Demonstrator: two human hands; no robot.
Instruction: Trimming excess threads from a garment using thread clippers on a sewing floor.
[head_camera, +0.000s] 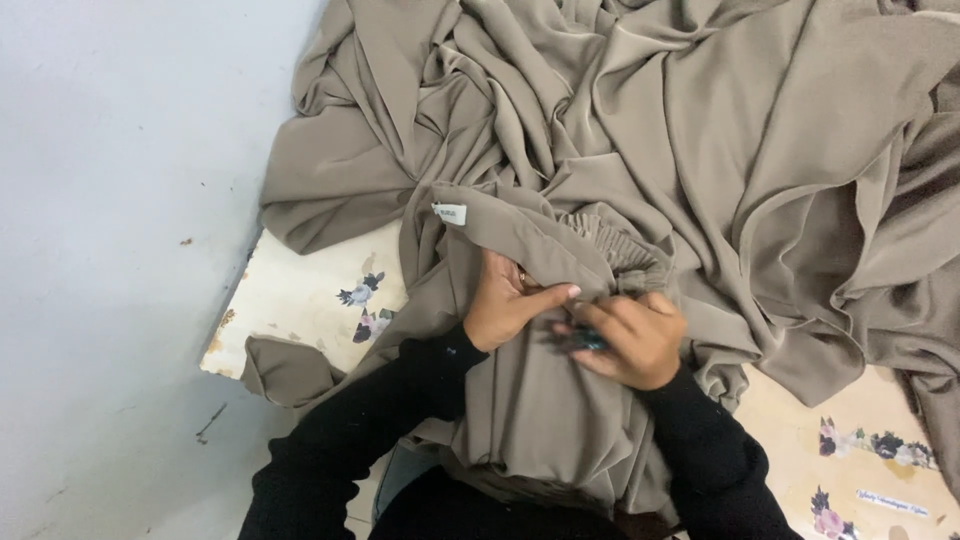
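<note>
I look down from the head camera at a large heap of taupe fabric (640, 130) spread in soft folds over a cream mat with flower prints (300, 300), which lies on a pale grey floor (110, 250). The fabric covers most of the mat, from its far edge down to the near edge, where it drapes into the lap of the person whose hands I follow. Only the mat's left part and its near right corner show bare.

Both arms wear black sleeves (350, 430). The left hand (505, 300) presses on a gathered, ruffled band of the fabric (615, 245) near the middle of the mat, thumb stretched out to the right, fingers curled over a fold; its grip is closed on the cloth. The right hand (630, 340) sits just beside it, touching the same fold, its fingers pinched together around a small dark tool (588, 340) with a teal glint. I cannot tell what kind of tool it is, as the fingers hide most of it. The two hands almost meet, thumb tip to knuckles.

A small white label (450, 214) is sewn to the fabric edge up and to the left of the left hand. A loose corner of the fabric lies over the mat's near left corner.
</note>
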